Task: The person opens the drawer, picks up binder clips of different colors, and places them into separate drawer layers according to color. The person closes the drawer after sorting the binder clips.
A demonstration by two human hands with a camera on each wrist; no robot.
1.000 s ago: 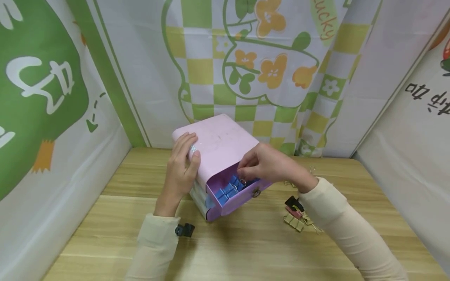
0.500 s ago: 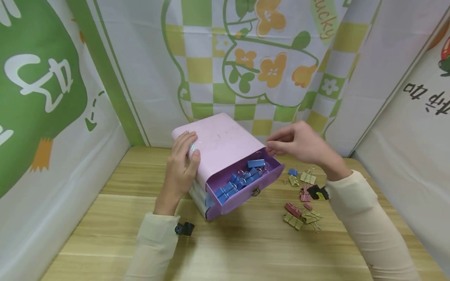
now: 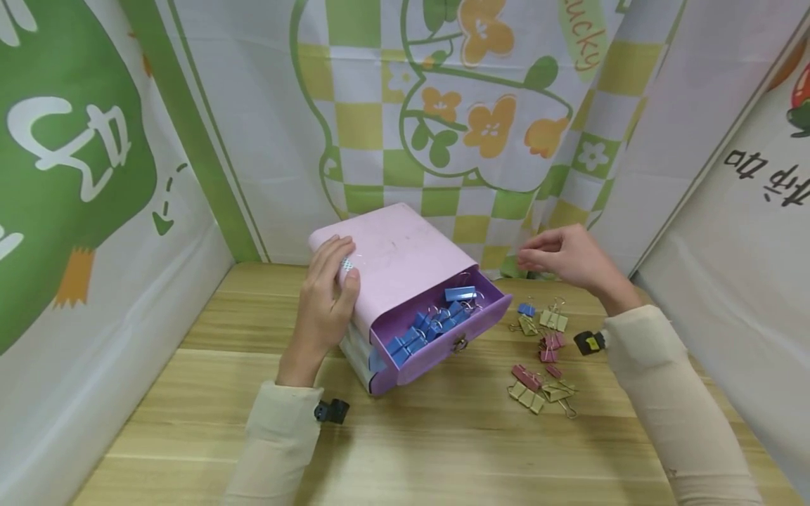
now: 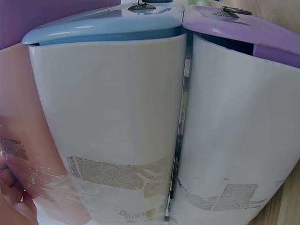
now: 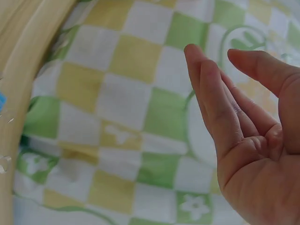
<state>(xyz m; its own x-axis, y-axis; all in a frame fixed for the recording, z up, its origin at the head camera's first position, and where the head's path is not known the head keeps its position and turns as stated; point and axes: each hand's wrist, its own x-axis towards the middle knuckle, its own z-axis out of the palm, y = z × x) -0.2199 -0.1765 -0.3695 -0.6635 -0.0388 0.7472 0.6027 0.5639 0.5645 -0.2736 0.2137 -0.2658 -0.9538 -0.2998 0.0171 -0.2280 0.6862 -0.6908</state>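
Note:
My left hand rests on the left edge of the pink top of a small drawer cabinet, its thumb lying on the top. In the head view the top purple drawer is pulled out. Several blue binder clips lie inside it. To the right of the drawer, my right hand hovers above the table. The right wrist view shows a gap between the thumb and fingers, with nothing held. The left wrist view shows the cabinet's side, with pink and white tiers and blue and purple drawer fronts.
Loose binder clips lie right of the cabinet: a small blue clip, yellow clips and red-pink clips. More yellow clips lie nearer the front of the wooden table. A patterned curtain hangs behind.
My right hand has come out of the drawer and moved right, away from it. The blue clips in the drawer are now more exposed. My left hand stays on the cabinet.

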